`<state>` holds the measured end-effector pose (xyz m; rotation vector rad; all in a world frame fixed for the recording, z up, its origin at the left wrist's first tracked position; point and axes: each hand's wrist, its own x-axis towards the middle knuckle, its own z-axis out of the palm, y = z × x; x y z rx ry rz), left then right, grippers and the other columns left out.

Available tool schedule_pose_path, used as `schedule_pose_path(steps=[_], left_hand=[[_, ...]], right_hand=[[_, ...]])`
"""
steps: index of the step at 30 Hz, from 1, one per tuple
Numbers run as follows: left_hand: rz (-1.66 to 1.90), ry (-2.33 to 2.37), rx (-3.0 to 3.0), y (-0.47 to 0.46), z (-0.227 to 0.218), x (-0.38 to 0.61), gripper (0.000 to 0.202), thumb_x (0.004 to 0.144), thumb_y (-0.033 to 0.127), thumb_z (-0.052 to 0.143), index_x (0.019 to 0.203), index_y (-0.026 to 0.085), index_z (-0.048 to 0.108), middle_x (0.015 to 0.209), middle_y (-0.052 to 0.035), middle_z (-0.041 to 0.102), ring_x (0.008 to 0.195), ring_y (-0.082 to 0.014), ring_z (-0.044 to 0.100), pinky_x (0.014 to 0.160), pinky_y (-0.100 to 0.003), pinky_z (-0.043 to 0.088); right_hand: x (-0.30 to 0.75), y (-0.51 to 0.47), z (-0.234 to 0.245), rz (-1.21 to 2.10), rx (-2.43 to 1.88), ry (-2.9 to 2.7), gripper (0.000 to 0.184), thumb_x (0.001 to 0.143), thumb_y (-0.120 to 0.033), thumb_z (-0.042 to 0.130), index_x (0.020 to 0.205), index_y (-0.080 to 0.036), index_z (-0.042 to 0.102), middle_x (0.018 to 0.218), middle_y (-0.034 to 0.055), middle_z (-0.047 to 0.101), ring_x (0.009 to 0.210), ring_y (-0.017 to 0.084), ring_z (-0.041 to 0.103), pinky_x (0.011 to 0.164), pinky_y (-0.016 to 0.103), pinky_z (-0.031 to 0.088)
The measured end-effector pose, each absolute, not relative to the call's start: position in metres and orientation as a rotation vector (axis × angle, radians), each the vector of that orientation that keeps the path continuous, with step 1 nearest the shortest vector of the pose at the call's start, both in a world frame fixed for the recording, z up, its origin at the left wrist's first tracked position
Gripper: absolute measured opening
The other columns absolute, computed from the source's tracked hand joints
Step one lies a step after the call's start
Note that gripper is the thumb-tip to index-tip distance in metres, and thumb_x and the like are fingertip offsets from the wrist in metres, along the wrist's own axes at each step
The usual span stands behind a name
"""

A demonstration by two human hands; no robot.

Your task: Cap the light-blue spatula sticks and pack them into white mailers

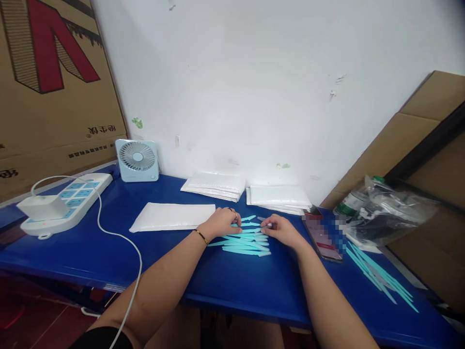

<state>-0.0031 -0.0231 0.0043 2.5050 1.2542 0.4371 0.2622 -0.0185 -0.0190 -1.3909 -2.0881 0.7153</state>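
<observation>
A loose pile of thin teal eyebrow razors (245, 247) with pale, translucent ends lies on the blue table in front of me. My left hand (223, 222) reaches in from the left, its fingers and thumb closed on the end of a razor at the far side of the pile. From the other side, my right hand (281, 230) pinches the pale ends of the razors there. My fingers partly hide what they grip. A flat white padded envelope (170, 216) lies just left of my left hand, which overlaps its right end.
Two stacks of white envelopes (214, 185) (278, 195) lie by the wall. Left are a small fan (138, 160) and a power strip (80, 194), whose white cable (140, 261) crosses my left arm. Right are a phone (323, 240), more razors (385, 276) and a plastic bag (388, 213).
</observation>
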Motion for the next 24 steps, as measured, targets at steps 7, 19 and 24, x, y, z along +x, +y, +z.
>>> schedule_pose_path(steps=[7, 19, 24], left_hand=[[0.379, 1.28, 2.468, -0.024, 0.004, 0.0, 0.019, 0.075, 0.04, 0.062, 0.076, 0.021, 0.067, 0.079, -0.0011, 0.069, 0.076, -0.018, 0.06, 0.075, -0.029, 0.035], [0.513, 1.409, 2.46, -0.019, 0.005, -0.006, 0.02, 0.075, 0.041, 0.061, 0.081, 0.023, 0.067, 0.078, 0.0013, 0.068, 0.074, -0.0158, 0.06, 0.067, -0.027, 0.034], [0.393, 1.229, 2.502, -0.025, 0.008, -0.003, 0.025, 0.071, 0.047, 0.065, 0.078, 0.023, 0.068, 0.078, 0.0019, 0.068, 0.075, -0.0147, 0.061, 0.071, -0.026, 0.034]], right_hand=[[0.258, -0.022, -0.019, 0.97, -1.369, -2.049, 0.025, 0.067, -0.036, 0.069, 0.079, -0.015, 0.061, 0.073, 0.0003, 0.057, 0.061, 0.012, 0.051, 0.057, 0.024, 0.039], [0.273, -0.02, -0.012, 0.745, -1.411, -1.95, 0.031, 0.061, -0.042, 0.074, 0.078, -0.017, 0.067, 0.074, 0.0026, 0.061, 0.062, 0.013, 0.052, 0.055, 0.024, 0.039], [0.253, -0.027, -0.013, 0.76, -1.324, -2.195, 0.023, 0.068, -0.039, 0.07, 0.076, -0.017, 0.068, 0.078, 0.0017, 0.053, 0.065, 0.013, 0.051, 0.059, 0.025, 0.039]])
